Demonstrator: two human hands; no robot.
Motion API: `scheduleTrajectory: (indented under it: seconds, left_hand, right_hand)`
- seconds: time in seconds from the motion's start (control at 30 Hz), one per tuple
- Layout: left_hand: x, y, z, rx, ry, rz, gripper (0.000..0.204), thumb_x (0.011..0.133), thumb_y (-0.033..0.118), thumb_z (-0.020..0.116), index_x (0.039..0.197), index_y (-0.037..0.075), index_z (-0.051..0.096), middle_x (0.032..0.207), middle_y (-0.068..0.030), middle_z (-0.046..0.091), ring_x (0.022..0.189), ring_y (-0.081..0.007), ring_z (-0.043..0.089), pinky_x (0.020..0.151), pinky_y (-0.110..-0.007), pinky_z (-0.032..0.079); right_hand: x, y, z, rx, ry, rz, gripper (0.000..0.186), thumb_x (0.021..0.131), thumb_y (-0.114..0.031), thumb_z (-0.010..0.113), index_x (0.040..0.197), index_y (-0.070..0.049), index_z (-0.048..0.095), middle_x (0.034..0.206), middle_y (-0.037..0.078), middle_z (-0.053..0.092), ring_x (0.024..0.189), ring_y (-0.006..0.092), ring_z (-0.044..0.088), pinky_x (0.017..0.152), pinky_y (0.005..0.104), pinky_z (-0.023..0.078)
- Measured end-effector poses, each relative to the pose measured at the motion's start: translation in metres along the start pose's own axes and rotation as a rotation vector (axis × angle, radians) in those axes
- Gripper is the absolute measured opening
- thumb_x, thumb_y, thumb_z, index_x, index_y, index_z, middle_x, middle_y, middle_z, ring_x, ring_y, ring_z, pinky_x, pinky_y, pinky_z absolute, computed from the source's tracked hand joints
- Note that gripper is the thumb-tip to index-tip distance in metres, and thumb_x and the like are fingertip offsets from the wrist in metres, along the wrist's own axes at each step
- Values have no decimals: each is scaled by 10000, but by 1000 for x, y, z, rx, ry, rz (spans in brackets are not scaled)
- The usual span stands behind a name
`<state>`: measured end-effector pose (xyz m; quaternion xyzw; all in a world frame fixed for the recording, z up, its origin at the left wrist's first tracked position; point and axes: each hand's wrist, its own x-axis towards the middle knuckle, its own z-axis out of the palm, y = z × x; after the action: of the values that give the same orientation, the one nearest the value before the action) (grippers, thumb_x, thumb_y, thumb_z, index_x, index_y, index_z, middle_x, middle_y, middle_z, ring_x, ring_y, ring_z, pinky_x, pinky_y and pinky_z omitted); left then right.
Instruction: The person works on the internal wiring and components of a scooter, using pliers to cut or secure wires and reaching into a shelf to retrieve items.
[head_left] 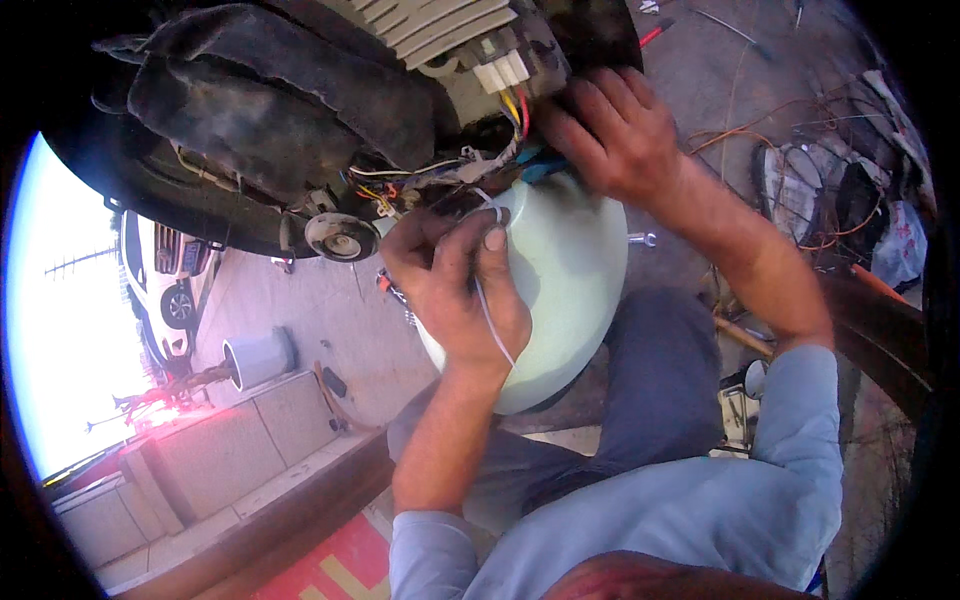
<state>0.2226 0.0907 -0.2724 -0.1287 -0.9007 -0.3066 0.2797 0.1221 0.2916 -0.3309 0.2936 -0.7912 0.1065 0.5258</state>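
Observation:
My left hand [455, 285] is closed, thumb against fingers, on a thin white cable tie [487, 315] that loops up to a bundle of wires [440, 178]. Its long tail hangs down past my wrist. My right hand [625, 140] reaches in at the far side of the wiring with curled fingers; whatever its fingertips grip is hidden. A teal piece [541, 164] shows just below them. Beneath both hands is a rounded pale green panel [570, 290]. Above the wires sits a finned metal box [440, 25] with a white connector [502, 72] and coloured leads.
A round horn-like part [342, 237] hangs left of my left hand, under a black cover [270, 90]. A wrench [642, 239] lies right of the panel. Cords and scrap [820, 190] lie at the right. A planter [258, 358] and a parked car [165, 270] stand left.

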Motion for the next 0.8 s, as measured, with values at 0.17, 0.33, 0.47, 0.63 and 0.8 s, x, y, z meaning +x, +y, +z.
scheduleTrajectory:
  seconds: [0.17, 0.33, 0.47, 0.63, 0.8]
  left_hand:
    - [2, -7, -1, -41, 31, 27, 235, 944, 257, 657, 1008, 34, 689, 1079, -161, 473, 999, -299, 505, 887, -398, 421]
    - [-6, -15, 0, -224, 174, -17, 306, 983, 304, 615, 964, -2, 635, 1094, -165, 474, 1000, -276, 498, 897, -385, 416]
    - [-4, -15, 2, -445, 281, -136, 283, 1015, 270, 579, 1041, -9, 623, 1110, -103, 525, 992, -197, 542, 902, -307, 445]
    - [-42, -1, -43, -535, 351, -289, 211, 987, 184, 610, 1051, -15, 583, 1033, -108, 602, 957, -182, 580, 891, -340, 477]
    - [-217, 9, -245, 16, 457, -331, 262, 929, 265, 680, 944, 10, 621, 1013, -161, 662, 907, -249, 635, 806, -378, 524]
  right_hand:
    - [3, 8, 7, 116, -99, 11, 273, 766, -238, 615, 1020, -162, 680, 933, 59, 630, 835, 227, 619, 690, 371, 509]
    - [-12, 4, -13, 122, -159, 77, 291, 724, -189, 689, 1008, -131, 666, 886, 83, 605, 823, 264, 622, 657, 411, 509]
    - [-49, -28, -69, 193, -282, 485, 377, 670, -171, 807, 992, -73, 637, 886, 136, 593, 825, 351, 606, 675, 453, 496]
    - [-89, -119, -149, 583, -528, 945, 316, 788, -216, 832, 923, -19, 626, 874, 181, 598, 810, 388, 604, 679, 462, 482]
    - [-99, -212, -201, 1222, -882, 771, 324, 788, -216, 840, 911, 1, 633, 917, 188, 616, 790, 394, 612, 667, 424, 503]
